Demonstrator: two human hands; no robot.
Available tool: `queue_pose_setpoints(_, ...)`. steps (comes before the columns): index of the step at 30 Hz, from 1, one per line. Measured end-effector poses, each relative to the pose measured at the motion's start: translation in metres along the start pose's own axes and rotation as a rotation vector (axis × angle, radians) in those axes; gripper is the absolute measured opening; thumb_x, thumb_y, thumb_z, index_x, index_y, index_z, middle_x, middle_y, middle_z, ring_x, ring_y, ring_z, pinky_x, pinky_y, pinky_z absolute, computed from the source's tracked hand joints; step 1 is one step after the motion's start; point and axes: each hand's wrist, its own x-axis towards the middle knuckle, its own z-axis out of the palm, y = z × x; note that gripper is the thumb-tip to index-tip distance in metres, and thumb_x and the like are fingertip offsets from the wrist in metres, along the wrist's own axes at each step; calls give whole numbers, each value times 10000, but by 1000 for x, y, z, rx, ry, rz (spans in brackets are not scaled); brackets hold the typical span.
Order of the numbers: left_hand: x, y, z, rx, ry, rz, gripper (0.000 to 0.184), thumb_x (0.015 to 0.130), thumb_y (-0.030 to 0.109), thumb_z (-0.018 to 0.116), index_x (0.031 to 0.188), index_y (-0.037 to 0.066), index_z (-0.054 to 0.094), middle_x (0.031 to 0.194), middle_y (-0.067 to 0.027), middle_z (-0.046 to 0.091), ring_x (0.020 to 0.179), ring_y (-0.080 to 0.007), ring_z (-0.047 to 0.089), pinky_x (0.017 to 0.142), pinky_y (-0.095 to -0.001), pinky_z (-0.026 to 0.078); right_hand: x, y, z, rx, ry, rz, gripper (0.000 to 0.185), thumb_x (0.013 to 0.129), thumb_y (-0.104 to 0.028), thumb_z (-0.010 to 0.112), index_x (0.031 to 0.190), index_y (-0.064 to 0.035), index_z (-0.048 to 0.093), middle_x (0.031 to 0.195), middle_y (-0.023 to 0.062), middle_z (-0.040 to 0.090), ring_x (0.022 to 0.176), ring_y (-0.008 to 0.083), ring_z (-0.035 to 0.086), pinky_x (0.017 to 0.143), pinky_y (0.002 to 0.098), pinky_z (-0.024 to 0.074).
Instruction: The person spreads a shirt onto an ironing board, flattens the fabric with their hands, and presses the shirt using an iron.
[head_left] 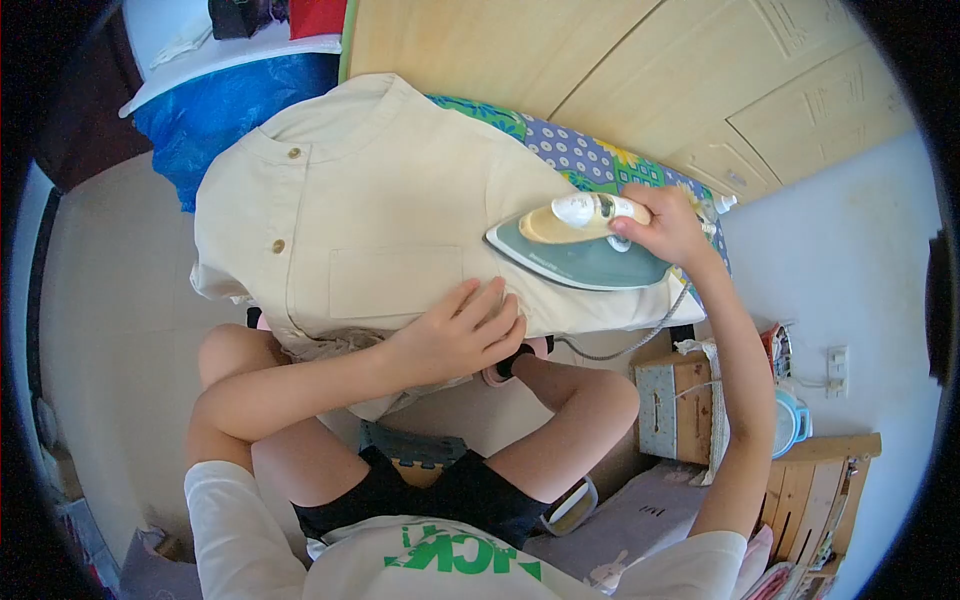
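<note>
A cream button-up garment [400, 200] with a chest pocket lies spread over a patterned ironing board [575, 150]. My right hand [665, 225] is wrapped around the handle of a clothes iron [590, 255], which rests on the garment's right part with its tip pointing left. From the iron a grey cord [640, 340] hangs down by the board's near edge. My left hand [465, 325] lies on the cloth just below the pocket, fingers spread and slightly bent. Part of the garment hangs bunched over the near edge below my left forearm.
Pale wooden cabinets [640, 70] stand right behind the board. A blue plastic bag [235, 110] is at the far left. To the right are a small drawer box [675, 405], a wall socket [838, 368] and a wooden rack [815, 490]. My bent knees are close below the board.
</note>
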Motion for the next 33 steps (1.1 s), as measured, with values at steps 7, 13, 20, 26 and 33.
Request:
queue_pose_setpoints(7,5,4,-5,-26,-61,-90,361,739,248,541,1066,97,521,1100,-88,548,1100,-304,510,877,-370,458,8,5,4,-64,120,418,478,772,-527,589,811,-54,647,653,160,605,613,312,604,551,380,449)
queue_pose_setpoints(13,6,1,-8,-77,-114,-141,401,723,249,552,1085,80,514,1087,-134,531,1074,-353,514,863,-358,472,-7,14,2,-35,25,48,511,774,-541,585,799,-35,648,619,176,591,594,320,598,546,390,449)
queue_pose_setpoints(20,6,1,-5,-25,-99,-101,379,746,226,537,1081,55,497,1070,-157,524,1049,-359,529,860,-347,465,-8,4,5,-66,115,270,490,767,-542,597,796,-55,647,614,161,592,581,309,597,533,382,447)
queue_pose_setpoints(26,4,3,0,47,-111,-92,409,718,271,546,1088,97,528,1108,-131,540,1086,-352,520,857,-359,481,-6,-3,8,-59,124,167,512,774,-550,586,794,-42,645,615,169,591,583,322,595,542,386,449)
queue_pose_setpoints(33,3,1,-1,61,-114,-71,393,735,260,542,1091,94,528,1105,-134,548,1084,-348,525,842,-355,485,-7,-4,7,-46,127,80,549,776,-561,573,802,-18,647,628,187,596,609,339,605,572,401,465)
